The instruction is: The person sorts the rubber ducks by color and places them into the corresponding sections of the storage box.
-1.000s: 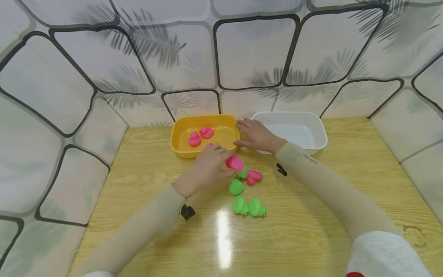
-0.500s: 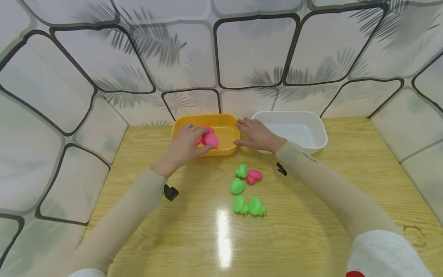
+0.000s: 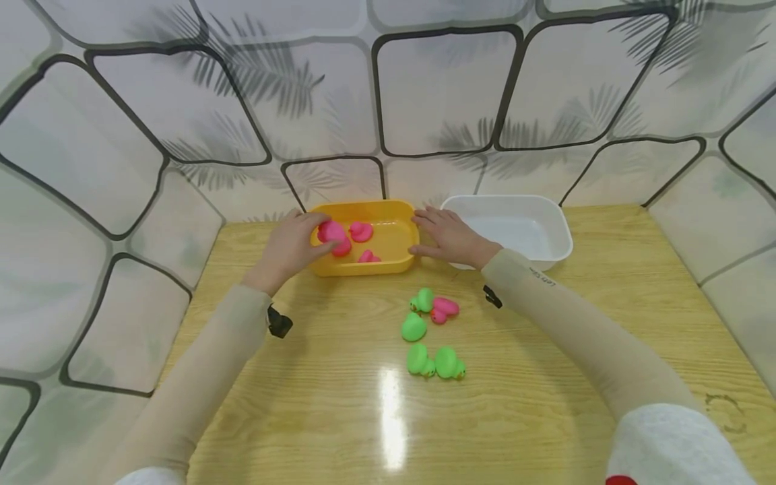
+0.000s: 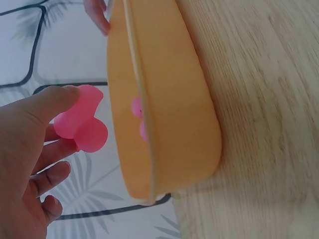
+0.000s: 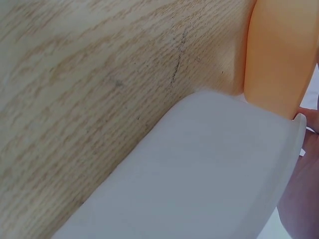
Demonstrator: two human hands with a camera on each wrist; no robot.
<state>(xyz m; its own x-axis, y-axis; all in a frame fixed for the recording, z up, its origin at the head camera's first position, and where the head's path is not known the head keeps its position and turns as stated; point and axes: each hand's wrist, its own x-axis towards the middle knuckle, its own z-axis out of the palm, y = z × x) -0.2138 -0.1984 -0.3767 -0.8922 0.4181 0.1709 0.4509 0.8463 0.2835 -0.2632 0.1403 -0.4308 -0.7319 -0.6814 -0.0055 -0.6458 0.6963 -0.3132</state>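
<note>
Above the left end of the yellow tub [image 3: 364, 268], my left hand [image 3: 289, 246] pinches a pink toy duck [image 4: 82, 119] between thumb and fingers. Inside the tub lie a pink duck [image 3: 361, 232] near the back and another pink duck [image 3: 368, 256] partly behind the front wall. The held duck overlaps a further pink one in the head view. My right hand [image 3: 451, 237] lies at the meeting rims of the yellow tub and the white tub [image 3: 554, 232], fingers extended and touching the yellow rim. Only a bit of that hand [image 5: 304, 184] shows in the right wrist view.
On the wooden table [image 3: 339, 404], a pink duck [image 3: 445, 308] lies beside a green duck [image 3: 422, 300]. Nearer the front are another green duck [image 3: 413, 327] and a pair of green ducks [image 3: 448, 362]. Patterned fabric walls [image 3: 448, 94] stand around the back and sides.
My left hand picked up a pink duck from beside the green ones and carried it left over the yellow tub to its left end. The right hand has stayed in place.
</note>
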